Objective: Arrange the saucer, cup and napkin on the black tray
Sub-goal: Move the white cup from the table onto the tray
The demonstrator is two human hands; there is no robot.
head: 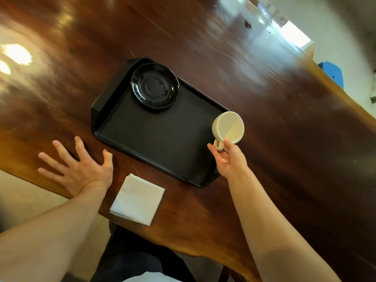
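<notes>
A black rectangular tray lies on the wooden table. A glossy black saucer sits in the tray's far left corner. My right hand pinches the handle of a cream cup, which is tilted with its mouth toward me, over the tray's right edge. A folded white napkin lies on the table near the front edge, just in front of the tray. My left hand rests flat on the table with fingers spread, left of the napkin and beside the tray's near left corner.
The dark polished wooden table runs diagonally, with its front edge near my arms. A blue object stands beyond the table's far right edge. Pale floor shows at lower left.
</notes>
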